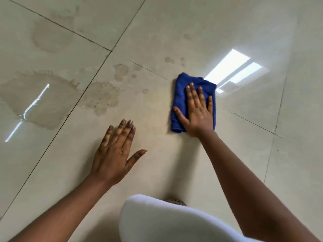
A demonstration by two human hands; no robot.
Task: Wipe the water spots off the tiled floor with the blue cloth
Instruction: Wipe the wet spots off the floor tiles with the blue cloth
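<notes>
With the right hand (pixel 198 109) pressed flat on the blue cloth (pixel 181 95) and the left hand (pixel 114 154) splayed empty on the tiled floor (pixel 227 23), the water spots (pixel 100 96) well to the left are likely to be smeared, not lifted, by the small folded pad.

Blue cloth (pixel 181 102) folded into a rough rectangle, lying flat on the glossy beige tiled floor (pixel 174 163) — pinned under the spread right hand (pixel 198 112), water spots (pixel 101 96) — brownish, ragged-edged — well to the left of that hand, across two grout lines.
</notes>
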